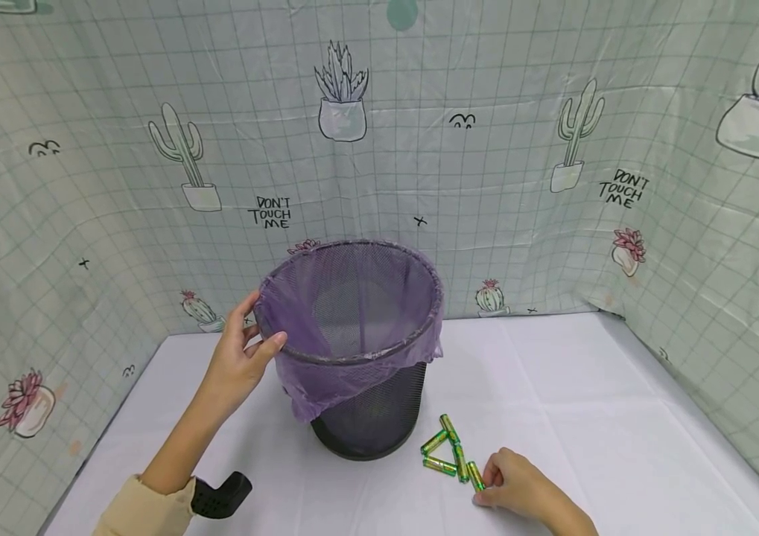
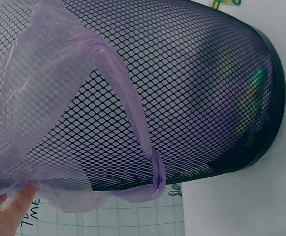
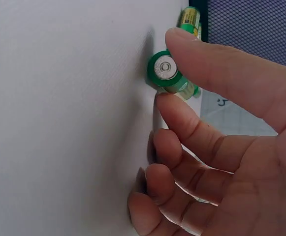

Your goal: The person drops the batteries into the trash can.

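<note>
A black mesh waste bin (image 1: pixel 386 417) stands on the white table, lined with a purple plastic bag (image 1: pixel 315 387) folded over its rim. My left hand (image 1: pixel 234 361) grips that rim on the left side, thumb in front and fingers round the outside. At the right front, my right hand (image 1: pixel 520 487) pinches a green-and-gold battery (image 3: pixel 165 69) between thumb and index finger, low over the tabletop. Several more batteries (image 1: pixel 440 466) lie just left of it, beside the bin's base. Through the mesh in the left wrist view, blurred green and yellow shapes (image 2: pixel 251 96) show near the bin's bottom.
A black angled device (image 1: pixel 221 496) sits at the left wrist, by the beige sleeve (image 1: pixel 151 508). Behind and at both sides hangs a grid-patterned cloth (image 1: pixel 379 179) with cactus prints. The white tabletop (image 1: pixel 553 387) reaches back to it.
</note>
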A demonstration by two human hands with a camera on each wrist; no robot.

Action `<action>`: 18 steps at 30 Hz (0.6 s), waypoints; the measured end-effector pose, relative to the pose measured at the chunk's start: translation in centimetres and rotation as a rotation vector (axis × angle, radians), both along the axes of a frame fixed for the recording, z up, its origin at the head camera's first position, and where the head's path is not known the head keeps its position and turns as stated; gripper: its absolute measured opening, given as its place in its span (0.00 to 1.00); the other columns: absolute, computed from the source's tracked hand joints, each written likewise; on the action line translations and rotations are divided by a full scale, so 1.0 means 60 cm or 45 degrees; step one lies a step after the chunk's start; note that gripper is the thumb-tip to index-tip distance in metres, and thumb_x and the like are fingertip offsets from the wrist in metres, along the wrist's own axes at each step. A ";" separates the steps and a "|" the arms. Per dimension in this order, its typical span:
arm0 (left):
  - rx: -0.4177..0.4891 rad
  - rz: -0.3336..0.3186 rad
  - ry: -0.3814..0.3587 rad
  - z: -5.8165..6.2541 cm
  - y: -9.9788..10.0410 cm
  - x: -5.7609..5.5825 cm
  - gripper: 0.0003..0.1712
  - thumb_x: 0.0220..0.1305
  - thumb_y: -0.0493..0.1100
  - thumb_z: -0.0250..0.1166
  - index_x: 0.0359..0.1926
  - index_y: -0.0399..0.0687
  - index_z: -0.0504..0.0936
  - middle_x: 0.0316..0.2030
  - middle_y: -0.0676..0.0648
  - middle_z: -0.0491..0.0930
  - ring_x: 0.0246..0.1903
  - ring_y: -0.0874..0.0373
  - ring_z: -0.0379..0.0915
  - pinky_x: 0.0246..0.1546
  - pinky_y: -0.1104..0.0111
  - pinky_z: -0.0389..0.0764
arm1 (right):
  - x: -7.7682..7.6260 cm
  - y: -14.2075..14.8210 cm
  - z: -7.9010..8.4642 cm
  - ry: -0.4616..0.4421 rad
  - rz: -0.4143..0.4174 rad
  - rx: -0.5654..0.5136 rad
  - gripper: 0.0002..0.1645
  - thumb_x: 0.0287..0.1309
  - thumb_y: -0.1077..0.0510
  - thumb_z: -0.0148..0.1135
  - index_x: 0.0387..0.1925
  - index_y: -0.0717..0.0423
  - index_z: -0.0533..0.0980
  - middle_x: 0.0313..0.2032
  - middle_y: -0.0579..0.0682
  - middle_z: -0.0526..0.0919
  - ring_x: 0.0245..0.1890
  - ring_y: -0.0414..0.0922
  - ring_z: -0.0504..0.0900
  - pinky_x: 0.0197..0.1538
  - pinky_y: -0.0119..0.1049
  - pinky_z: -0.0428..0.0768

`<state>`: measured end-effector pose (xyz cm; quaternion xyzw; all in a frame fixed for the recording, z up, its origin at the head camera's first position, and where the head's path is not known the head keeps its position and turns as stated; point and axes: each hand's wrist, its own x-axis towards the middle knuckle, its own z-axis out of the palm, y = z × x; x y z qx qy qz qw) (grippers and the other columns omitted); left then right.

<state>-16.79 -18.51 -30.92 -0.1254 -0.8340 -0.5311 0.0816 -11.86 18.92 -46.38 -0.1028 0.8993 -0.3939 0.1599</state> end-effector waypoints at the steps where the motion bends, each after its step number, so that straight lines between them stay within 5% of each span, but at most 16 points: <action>1: -0.003 0.000 0.000 0.000 0.000 0.000 0.42 0.67 0.41 0.55 0.72 0.40 0.38 0.72 0.39 0.39 0.65 0.41 0.56 0.48 0.87 0.68 | 0.001 0.000 -0.001 0.008 0.001 0.007 0.16 0.43 0.55 0.72 0.25 0.60 0.72 0.26 0.48 0.68 0.26 0.42 0.66 0.26 0.27 0.65; 18: -0.008 0.005 0.001 -0.001 0.000 0.000 0.42 0.67 0.41 0.54 0.72 0.41 0.39 0.72 0.39 0.40 0.65 0.40 0.56 0.47 0.86 0.68 | -0.003 -0.005 0.004 0.115 -0.034 0.053 0.11 0.47 0.59 0.67 0.23 0.59 0.73 0.25 0.47 0.70 0.24 0.40 0.68 0.25 0.27 0.68</action>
